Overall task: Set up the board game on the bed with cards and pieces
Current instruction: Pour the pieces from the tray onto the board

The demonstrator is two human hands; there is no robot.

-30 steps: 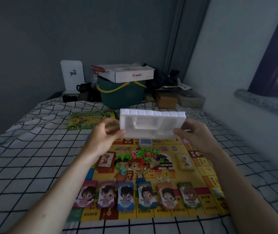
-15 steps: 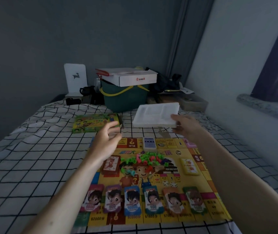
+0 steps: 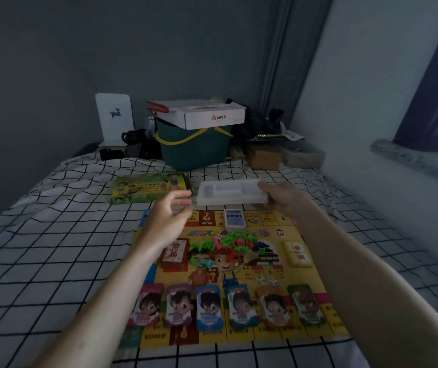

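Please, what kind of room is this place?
Most likely a bedroom in a home: the board game lies on a bed with a checked sheet, a bucket and boxes are stored at the far end, and a window sill is on the right.

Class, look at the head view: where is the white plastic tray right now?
The white plastic tray is held by the right hand just beyond the game board's far edge, right of the green game box.

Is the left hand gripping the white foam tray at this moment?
No. Only the right hand holds the white foam tray; the left hand hangs beside it with fingers relaxed, holding nothing.
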